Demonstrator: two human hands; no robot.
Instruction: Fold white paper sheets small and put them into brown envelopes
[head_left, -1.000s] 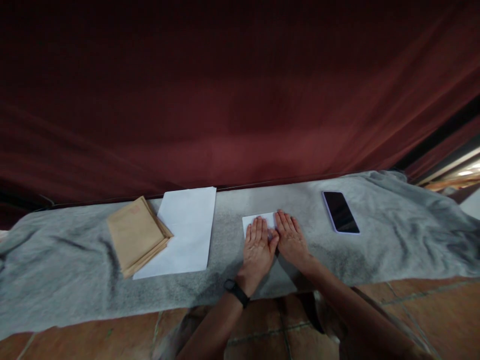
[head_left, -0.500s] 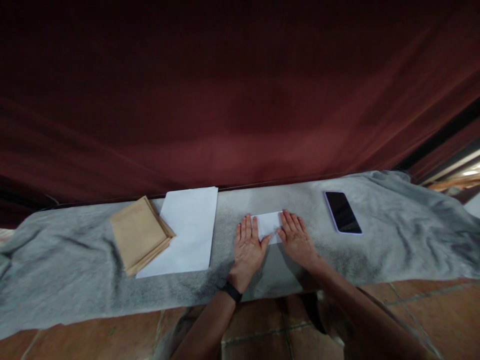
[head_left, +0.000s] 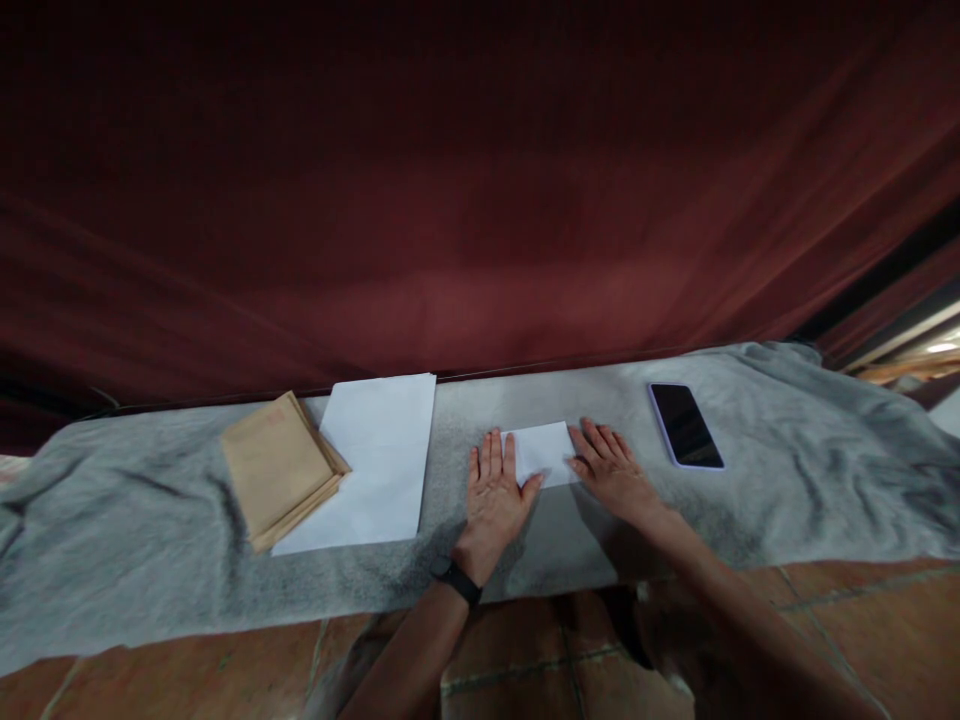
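A small folded white paper lies flat on the grey cloth. My left hand rests palm down over its left end, fingers stretched out and pointing away from me, covering that edge. At the paper's right end, my right hand is spread flat, its fingertips and thumb at the right edge. Neither hand grasps anything. A dark band with a watch sits on my left wrist.
Left of my hands, a stack of brown envelopes partly overlaps white paper sheets. A phone with a purple edge lies to the right. A dark red curtain rises behind the grey cloth. Tiled floor shows below.
My right hand has slid to the right, off most of the folded paper, uncovering its right end. My left hand has stayed almost in place.
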